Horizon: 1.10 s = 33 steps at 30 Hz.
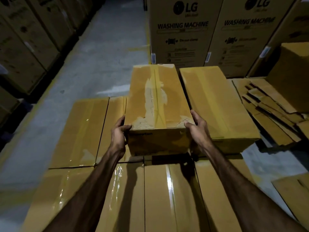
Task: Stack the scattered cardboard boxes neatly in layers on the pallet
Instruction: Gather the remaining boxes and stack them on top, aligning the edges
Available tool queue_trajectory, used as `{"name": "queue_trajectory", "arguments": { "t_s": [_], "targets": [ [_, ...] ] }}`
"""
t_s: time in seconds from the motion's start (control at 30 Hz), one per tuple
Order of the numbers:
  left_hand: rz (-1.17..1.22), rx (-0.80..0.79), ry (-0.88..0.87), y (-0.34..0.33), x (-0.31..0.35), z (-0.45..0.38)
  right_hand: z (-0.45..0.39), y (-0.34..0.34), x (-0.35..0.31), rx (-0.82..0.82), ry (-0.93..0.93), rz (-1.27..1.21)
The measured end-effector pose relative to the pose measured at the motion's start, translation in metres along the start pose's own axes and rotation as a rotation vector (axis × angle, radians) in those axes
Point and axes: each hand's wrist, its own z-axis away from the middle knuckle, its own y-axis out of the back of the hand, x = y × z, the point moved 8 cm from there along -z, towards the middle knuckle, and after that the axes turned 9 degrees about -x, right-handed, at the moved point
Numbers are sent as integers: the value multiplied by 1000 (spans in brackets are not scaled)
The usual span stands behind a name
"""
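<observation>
A long cardboard box [156, 104] is gripped at its near end by both hands. The left hand [119, 133] is curled round the near left corner, thumb on the top edge, while its fingers are hidden behind the box's side. The right hand [196, 127] is clamped on the near right corner, thumb over the torn top surface, fingers likewise lost against the far side. Whether the box's underside rests on anything or is held clear cannot be told; only a dark shadow is seen beneath it. Just beyond the right hand, a second box of like shape [215, 101] lies beside the held one. Below both forearms and out past the left hand, a layer of taped boxes [155, 195] is laid edge to edge; the pallet under it is hidden. Farther right of the right hand, flattened cardboard [267, 108] is heaped, partly cut off by the frame. Ahead of the hands, washing machine cartons [182, 30] stand, their tops cropped and small print unreadable
</observation>
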Motion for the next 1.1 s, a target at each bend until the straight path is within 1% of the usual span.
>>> {"name": "queue_trajectory", "arguments": {
  "t_s": [0.13,0.3,0.7,0.93,1.1],
  "targets": [
    [16,-27,41,4,-15,-18,-18,-2,10,-27,-9,50],
    [26,-72,45,3,-31,-36,-31,-1,23,-24,-28,97],
    [109,-42,50,1,-77,-48,-45,0,30,-12,-29,312],
    [97,-22,59,-1,-89,-45,-37,-12,39,-94,-84,525],
    [62,-31,51,0,-94,-48,-41,-20,27,-178,-72,686]
  ]
}}
